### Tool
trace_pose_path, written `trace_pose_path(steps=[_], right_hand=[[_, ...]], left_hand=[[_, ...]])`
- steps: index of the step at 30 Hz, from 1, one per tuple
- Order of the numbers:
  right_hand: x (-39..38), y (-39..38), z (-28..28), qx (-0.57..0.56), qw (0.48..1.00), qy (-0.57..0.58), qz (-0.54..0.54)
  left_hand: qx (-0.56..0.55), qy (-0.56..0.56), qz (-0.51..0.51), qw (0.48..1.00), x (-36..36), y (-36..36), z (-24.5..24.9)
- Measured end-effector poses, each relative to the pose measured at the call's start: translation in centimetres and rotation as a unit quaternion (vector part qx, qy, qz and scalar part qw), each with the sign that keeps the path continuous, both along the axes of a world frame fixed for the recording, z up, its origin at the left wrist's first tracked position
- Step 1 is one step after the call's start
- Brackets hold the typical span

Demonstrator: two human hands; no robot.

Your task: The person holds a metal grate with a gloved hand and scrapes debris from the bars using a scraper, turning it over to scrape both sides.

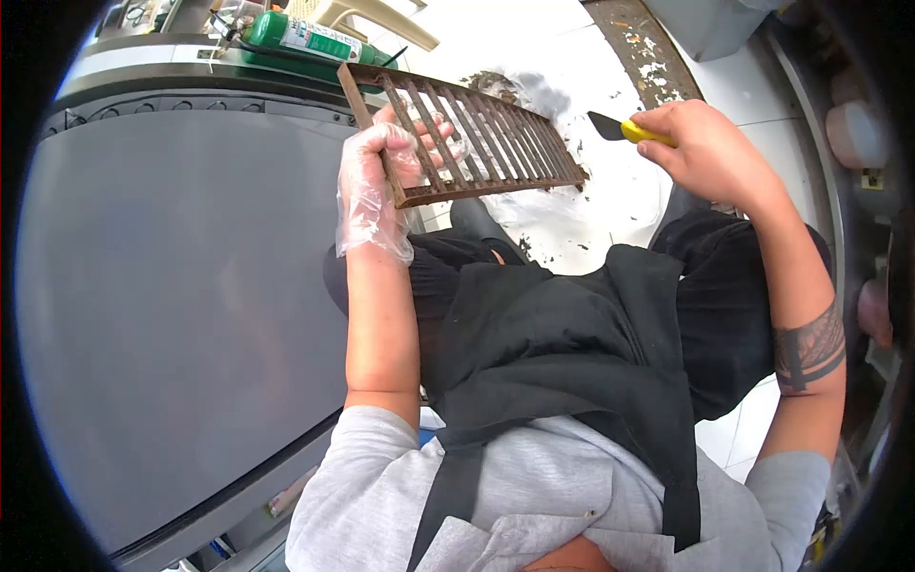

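Observation:
My left hand (396, 157), in a clear plastic glove, is closed around the near left end of a rusty brown metal grate (496, 141). The grate is held up at a tilt over the floor, its slats running between two long side bars. My bare right hand (701, 153) grips the yellow handle of a scraper (624, 129) with a dark blade. That blade points left, a short way from the far end of the grate and apart from it. Below the grate lies a whitish plastic sheet (543, 214) with dark flakes scattered on it.
To my left stands a grey metal cabinet (181, 276). A green cylinder (305, 40) lies behind it, close to a cream plastic stool (372, 14). Ahead on the right, a dirty brown strip (640, 52) runs across the white tiles. Shelves (810, 105) line the right side.

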State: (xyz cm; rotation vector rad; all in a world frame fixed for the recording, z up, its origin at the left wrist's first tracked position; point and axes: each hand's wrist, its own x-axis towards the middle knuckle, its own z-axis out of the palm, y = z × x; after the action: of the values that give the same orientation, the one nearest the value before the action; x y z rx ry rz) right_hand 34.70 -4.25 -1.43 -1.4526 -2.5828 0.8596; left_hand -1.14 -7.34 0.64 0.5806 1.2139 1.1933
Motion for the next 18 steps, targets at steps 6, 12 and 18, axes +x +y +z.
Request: trace_pose_path(steps=[6,12,18], right_hand=[[-4.7,-0.7,-0.1,-0.072,0.979,0.187,-0.041],[-9.3,-2.2,1.1,-0.308,0.890,0.302,-0.148],[-12.1,-5.9,3.6,-0.311,0.867,0.362,-0.143]], left_hand=[[0.047,0.029,0.128,0.990,-2.0,-0.3,-1.4],[0.244,-0.077,0.199,0.946,-2.0,0.7,-2.7],[0.182,-0.041,0.196,0.963,-2.0,2.5,-1.3]])
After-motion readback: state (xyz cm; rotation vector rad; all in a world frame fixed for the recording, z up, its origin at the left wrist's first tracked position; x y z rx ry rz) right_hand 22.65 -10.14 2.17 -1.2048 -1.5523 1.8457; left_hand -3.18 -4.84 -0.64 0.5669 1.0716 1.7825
